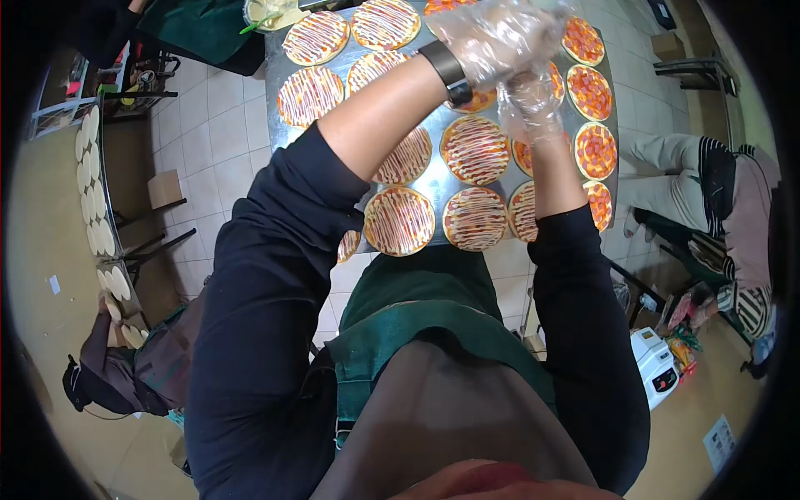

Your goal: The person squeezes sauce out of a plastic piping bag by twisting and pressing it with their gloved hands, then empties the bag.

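Observation:
My left hand (pixel 504 42), in a clear plastic glove with a dark band at the wrist, is closed above the far right part of the metal table (pixel 429 204). My right hand (pixel 531 104), gloved the same way, is closed just below it, and the two meet. Whatever they hold is hidden by the crumpled plastic and the fingers. Under and around them lie several small pizzas. Those on the left and in the middle, like one pizza (pixel 475 150), carry white sauce stripes. Along the right edge, a pizza (pixel 593 93) shows red topping pieces without stripes.
A tub (pixel 275 12) with a green utensil stands at the table's far left. On the left, a person (pixel 137 367) handles pale round bases (pixel 96 196) on a side table. Another person (pixel 729 200) stands at the right, near a white machine (pixel 654 367).

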`<state>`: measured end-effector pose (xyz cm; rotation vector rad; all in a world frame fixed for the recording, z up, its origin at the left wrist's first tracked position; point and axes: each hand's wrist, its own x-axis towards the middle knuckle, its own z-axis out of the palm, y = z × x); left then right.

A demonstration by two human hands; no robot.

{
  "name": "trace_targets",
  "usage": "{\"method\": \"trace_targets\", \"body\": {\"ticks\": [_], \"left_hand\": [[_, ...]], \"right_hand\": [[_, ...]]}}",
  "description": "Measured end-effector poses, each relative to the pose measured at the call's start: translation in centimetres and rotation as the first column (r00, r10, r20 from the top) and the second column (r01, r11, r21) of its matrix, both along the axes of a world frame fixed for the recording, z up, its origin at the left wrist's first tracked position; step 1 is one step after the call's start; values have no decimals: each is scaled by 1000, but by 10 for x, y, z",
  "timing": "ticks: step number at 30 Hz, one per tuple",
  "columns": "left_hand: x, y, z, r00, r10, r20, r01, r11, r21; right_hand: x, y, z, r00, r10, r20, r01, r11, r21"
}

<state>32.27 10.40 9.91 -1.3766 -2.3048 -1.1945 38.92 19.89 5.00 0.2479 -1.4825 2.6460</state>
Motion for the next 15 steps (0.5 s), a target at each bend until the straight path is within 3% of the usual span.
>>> {"method": "trace_targets", "body": {"ticks": [1, 2, 3, 4, 5, 6, 7, 8, 10, 11, 12, 13, 14, 15], "left_hand": [[0, -9, -3, 999, -28, 22, 24, 989, 147], [7, -22, 3, 1000, -18, 24, 15, 989, 148], [11, -29, 12, 749, -391, 534, 106, 867, 486], [1, -24, -11, 710, -396, 582, 31, 844, 536], [-8, -19, -33, 669, -406, 623, -49, 812, 582], [-11, -18, -34, 628, -422, 654, -132, 771, 623], [-9, -26, -38, 931, -40, 364, -68, 958, 279], [-7, -33, -27, 971, 189, -147, -204, 974, -100], [-16, -30, -27, 979, 165, -123, -187, 962, -197], [-18, -24, -27, 812, -59, 580, -93, 969, 229], [-22, -19, -27, 259, -508, 822, -297, 767, 568], [-27, -18, -27, 262, -503, 823, -306, 766, 566], [-32, -17, -24, 479, -355, 803, -239, 827, 508], [-39, -16, -16, 670, -199, 715, -191, 884, 426]], "right_hand": [[3, -10, -4, 999, 3, 51, -10, 989, 149], [3, -15, -11, 995, 2, 103, -32, 955, 294], [-2, -12, -23, 999, 5, 42, -27, 847, 530], [-7, -8, -35, 999, 15, -29, 11, 687, 727], [-7, -14, -44, 999, -13, -52, 43, 780, 624], [-5, -15, -51, 998, -43, -51, 66, 785, 616], [-4, -15, -59, 996, -73, -50, 88, 789, 608], [-5, -13, -64, 997, -65, -45, 79, 791, 607], [-9, -9, -72, 990, 39, 135, -113, 791, 602], [-12, -7, -66, 977, 42, 209, -162, 781, 603], [-21, 0, -73, 976, 53, 210, -171, 780, 601], [-34, 11, -85, 987, 45, 155, -136, 749, 648], [-45, 18, -96, 994, 40, 99, -98, 717, 690], [-55, 20, -103, 978, 1, 210, -93, 900, 426]]}}
